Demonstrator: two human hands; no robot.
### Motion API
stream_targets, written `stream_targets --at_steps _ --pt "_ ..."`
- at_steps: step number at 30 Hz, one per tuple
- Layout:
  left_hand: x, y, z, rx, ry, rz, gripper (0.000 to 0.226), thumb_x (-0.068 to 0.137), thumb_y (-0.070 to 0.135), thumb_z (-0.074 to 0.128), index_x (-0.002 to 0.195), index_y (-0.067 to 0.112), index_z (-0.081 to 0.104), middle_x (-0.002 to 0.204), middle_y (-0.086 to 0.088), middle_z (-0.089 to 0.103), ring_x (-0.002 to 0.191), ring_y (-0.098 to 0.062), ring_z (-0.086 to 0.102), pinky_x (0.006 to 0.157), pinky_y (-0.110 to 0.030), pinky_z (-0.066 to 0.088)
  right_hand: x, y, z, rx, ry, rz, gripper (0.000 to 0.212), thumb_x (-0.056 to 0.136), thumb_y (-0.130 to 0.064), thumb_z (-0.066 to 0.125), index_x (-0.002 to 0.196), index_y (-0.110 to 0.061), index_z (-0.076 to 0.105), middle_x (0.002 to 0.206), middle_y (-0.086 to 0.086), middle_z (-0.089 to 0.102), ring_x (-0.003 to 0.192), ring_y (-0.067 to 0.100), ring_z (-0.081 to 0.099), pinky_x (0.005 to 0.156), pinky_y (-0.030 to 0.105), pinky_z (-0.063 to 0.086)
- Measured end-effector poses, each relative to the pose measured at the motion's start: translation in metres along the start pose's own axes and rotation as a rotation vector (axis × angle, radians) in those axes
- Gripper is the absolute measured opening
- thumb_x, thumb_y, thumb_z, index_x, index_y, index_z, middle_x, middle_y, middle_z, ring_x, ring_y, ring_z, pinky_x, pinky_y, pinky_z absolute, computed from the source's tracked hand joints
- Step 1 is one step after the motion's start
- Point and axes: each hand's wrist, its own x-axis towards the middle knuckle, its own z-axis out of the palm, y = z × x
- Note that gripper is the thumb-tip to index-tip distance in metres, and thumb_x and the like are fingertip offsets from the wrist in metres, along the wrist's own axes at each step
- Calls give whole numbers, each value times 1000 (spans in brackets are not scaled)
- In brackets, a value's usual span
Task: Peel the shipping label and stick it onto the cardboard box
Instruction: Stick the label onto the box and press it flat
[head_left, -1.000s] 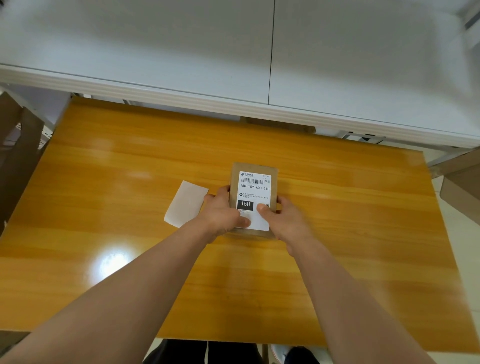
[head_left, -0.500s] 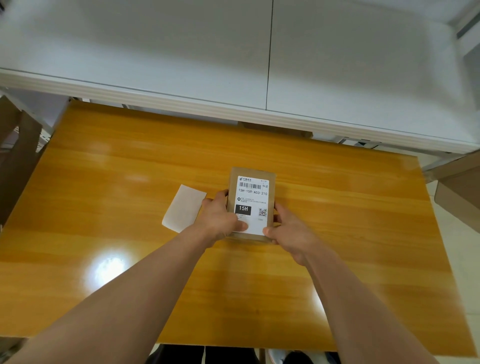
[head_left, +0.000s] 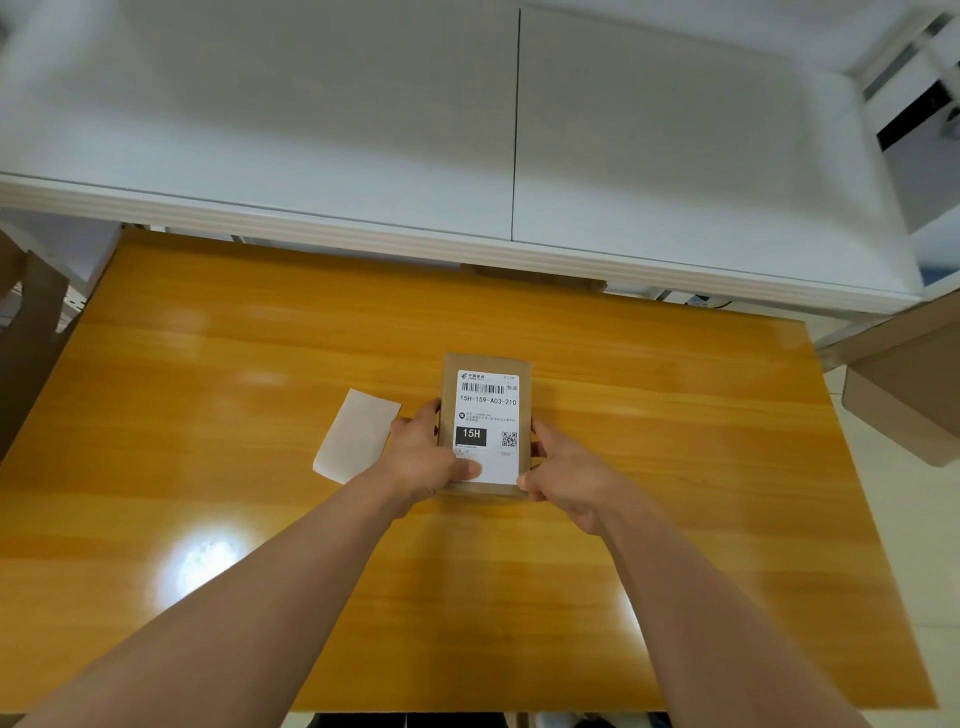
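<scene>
A small brown cardboard box (head_left: 523, 415) lies flat near the middle of the orange wooden table (head_left: 208, 467). A white shipping label (head_left: 488, 410) with a barcode, "15H" and a QR code covers its top face. My left hand (head_left: 423, 457) grips the box's left side, thumb resting on the label's lower left corner. My right hand (head_left: 566, 475) holds the box's right side and near right corner, thumb at the label's lower right edge. A blank white backing sheet (head_left: 356, 434) lies on the table just left of my left hand.
A white cabinet or shelf unit (head_left: 514, 156) runs along the table's far edge. Brown cardboard pieces stand off the table at the left (head_left: 26, 332) and at the right (head_left: 904, 384). A bright light glare (head_left: 200, 564) sits on the near-left tabletop.
My right thumb has slid off the label's middle to its lower right edge. My left hand keeps its hold, and the box stays in place.
</scene>
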Motion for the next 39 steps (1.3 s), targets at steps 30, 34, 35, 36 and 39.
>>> stream_targets --at_steps 30,34,35,36,39 --pt "3 20 -2 185 180 -29 64 70 49 76 115 14 47 121 -8 58 100 -30 63 84 -46 56 3 -15 25 -83 273 -58 34 89 -31 66 120 -19 64 112 2 72 89 21 66 77 34 54" --pt "3 20 -2 204 191 -8 55 75 42 74 114 12 49 119 -10 60 99 -31 64 84 -48 56 5 -16 22 -93 263 -28 34 91 -24 63 124 -19 64 114 6 72 90 25 66 73 35 55" --pt "3 21 -3 200 186 -8 52 77 39 73 114 11 50 120 -10 60 100 -31 63 85 -48 55 6 -17 21 -105 255 -19 34 92 -22 61 125 -18 63 115 7 71 86 24 64 72 34 53" --pt "4 21 -3 194 182 -10 49 79 35 73 115 10 50 121 -11 60 101 -31 63 86 -48 55 7 -17 20 -118 249 -14 34 93 -19 59 126 -17 62 117 8 70 85 23 61 74 34 53" --pt "2 20 -5 156 150 8 41 88 26 68 121 8 51 125 -10 61 106 -30 62 89 -46 54 9 -16 17 -147 235 -3 33 95 -13 56 127 -14 61 122 10 68 95 26 62 90 40 55"
